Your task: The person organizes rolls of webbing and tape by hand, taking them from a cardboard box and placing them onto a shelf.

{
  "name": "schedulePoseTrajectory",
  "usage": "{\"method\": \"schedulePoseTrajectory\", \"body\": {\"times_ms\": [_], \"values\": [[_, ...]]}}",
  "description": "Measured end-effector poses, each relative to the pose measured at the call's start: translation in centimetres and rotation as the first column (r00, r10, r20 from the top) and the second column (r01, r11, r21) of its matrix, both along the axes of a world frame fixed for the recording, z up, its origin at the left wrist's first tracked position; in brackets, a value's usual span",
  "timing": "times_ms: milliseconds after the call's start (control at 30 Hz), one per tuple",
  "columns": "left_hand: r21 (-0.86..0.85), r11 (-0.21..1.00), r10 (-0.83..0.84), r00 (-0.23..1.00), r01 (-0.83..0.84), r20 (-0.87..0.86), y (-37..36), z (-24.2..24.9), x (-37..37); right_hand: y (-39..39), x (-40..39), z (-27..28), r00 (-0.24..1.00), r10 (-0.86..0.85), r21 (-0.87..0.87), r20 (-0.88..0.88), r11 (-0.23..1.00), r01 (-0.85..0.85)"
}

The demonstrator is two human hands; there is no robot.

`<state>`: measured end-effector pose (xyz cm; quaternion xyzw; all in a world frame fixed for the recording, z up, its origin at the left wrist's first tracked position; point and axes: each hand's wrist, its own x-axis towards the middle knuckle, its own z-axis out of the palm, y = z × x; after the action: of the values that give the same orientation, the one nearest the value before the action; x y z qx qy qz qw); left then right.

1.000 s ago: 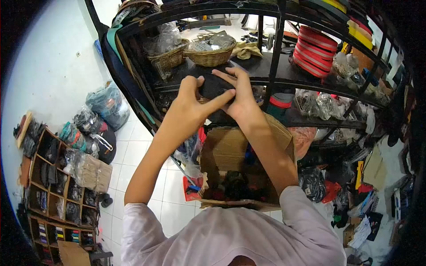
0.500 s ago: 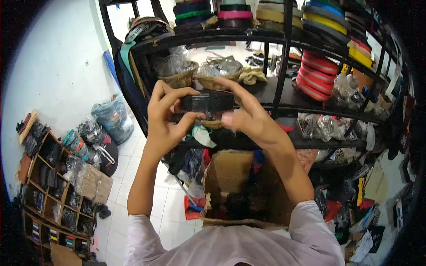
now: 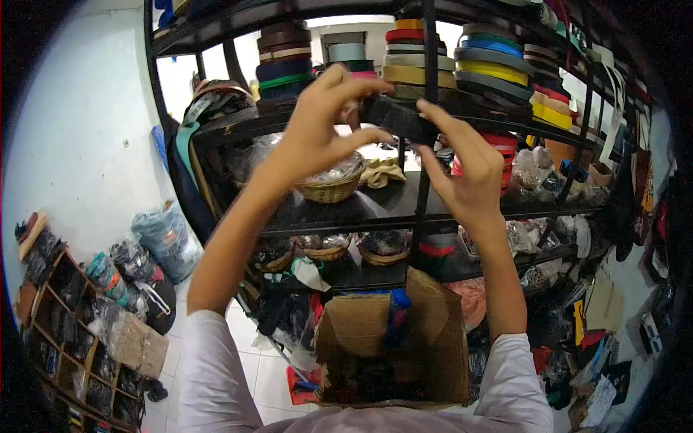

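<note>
A roll of black webbing (image 3: 401,121) is held up in front of the shelves, tilted so that its right end hangs lower. My left hand (image 3: 334,119) grips its left end, fingers over the top and thumb below. At the other end, my right hand (image 3: 465,160) has the roll between its index finger and thumb. Behind the roll stands a stack of yellow, tan and grey webbing rolls (image 3: 417,74) on the upper shelf.
A black shelf rack (image 3: 375,206) spans the view. More coloured rolls (image 3: 494,65) stand on its upper shelf, with a wicker basket (image 3: 329,186) lower down. An open cardboard box (image 3: 352,322) is below my arms. Wooden cubbyholes (image 3: 68,317) stand at left.
Both hands have raised the black roll up and to the right, and it has gone from level to tilted. The view has shifted to show more of the upper shelves.
</note>
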<state>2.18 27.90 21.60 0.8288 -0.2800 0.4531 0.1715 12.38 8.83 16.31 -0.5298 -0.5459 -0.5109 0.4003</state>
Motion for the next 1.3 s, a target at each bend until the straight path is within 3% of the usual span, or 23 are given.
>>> {"method": "schedulePoseTrajectory", "body": {"times_ms": [33,100,167,233,300,400,433,500,567,667,700,767,800,900,1000,1033,1133,1300], "values": [[0.202,0.979,0.015,1.000,-0.015,0.001,1.0,2.2,0.9,0.0,0.8,0.1,0.999,-0.040,0.068,0.006,0.997,0.039],[0.241,0.969,0.041,0.998,-0.053,0.055,2.9,5.3,3.6,0.3,3.3,0.5,0.992,-0.114,0.210,0.057,0.973,0.100],[0.387,0.888,0.186,0.964,-0.248,0.192,7.0,8.5,8.6,0.7,4.9,1.2,0.989,-0.141,0.258,0.048,0.958,0.124],[0.278,0.860,0.382,0.901,-0.427,0.204,11.2,10.7,15.4,1.8,6.3,2.1,0.987,-0.157,0.296,0.047,0.945,0.136],[0.251,0.671,0.694,0.710,-0.698,0.119,11.5,11.5,18.8,3.6,7.8,3.3,0.988,-0.155,0.331,0.010,0.933,0.143],[0.170,0.647,0.754,0.657,-0.744,0.008,13.0,11.6,21.4,6.3,8.7,4.1,0.989,-0.146,0.326,0.002,0.936,0.137],[0.167,0.651,0.749,0.662,-0.740,0.012,13.1,12.0,21.4,7.2,8.9,4.4,0.992,-0.125,0.331,0.004,0.936,0.116],[0.044,0.750,0.658,0.739,-0.660,-0.143,14.1,12.8,21.4,8.5,9.6,5.0,0.994,-0.114,0.332,-0.001,0.937,0.108],[-0.051,0.806,0.583,0.806,-0.590,-0.103,15.1,13.3,22.2,9.8,10.1,5.9,0.990,-0.138,0.284,-0.011,0.949,0.136],[-0.140,0.811,0.583,0.763,-0.568,0.279,13.8,13.7,20.3,12.4,12.0,6.6,0.984,-0.172,0.276,0.034,0.948,0.156],[-0.179,0.853,0.519,0.771,-0.490,0.367,13.6,13.9,19.9,13.3,12.6,6.9,0.979,-0.196,0.256,0.060,0.951,0.175],[-0.215,0.828,0.559,0.748,-0.517,0.358,12.6,15.3,18.0,15.0,13.4,8.2,0.974,-0.224,0.220,0.021,0.952,0.215],[-0.201,0.835,0.550,0.792,-0.512,0.264,11.4,15.7,16.4,15.8,13.8,9.1,0.965,-0.262,0.155,0.032,0.955,0.254],[-0.149,0.831,0.556,0.779,-0.537,0.290,11.2,16.4,16.2,17.7,14.6,11.5,0.946,-0.299,0.055,0.128,0.954,0.294],[-0.148,0.884,0.466,0.821,-0.442,0.331,12.0,16.3,16.7,19.0,16.4,13.0,0.905,-0.378,-0.125,0.193,0.906,0.405],[-0.145,0.882,0.468,0.800,-0.447,0.376,12.3,16.3,17.0,19.0,16.8,13.4,0.906,-0.373,-0.129,0.200,0.907,0.402],[-0.138,0.899,0.437,0.832,-0.416,0.342,12.9,16.7,17.0,18.7,18.3,15.8,0.956,-0.094,-0.368,0.279,0.909,0.196],[-0.166,0.867,0.499,0.819,-0.471,0.283,13.2,16.6,16.6,17.7,19.4,17.0,0.990,-0.025,-0.483,0.139,0.871,0.090]]}}
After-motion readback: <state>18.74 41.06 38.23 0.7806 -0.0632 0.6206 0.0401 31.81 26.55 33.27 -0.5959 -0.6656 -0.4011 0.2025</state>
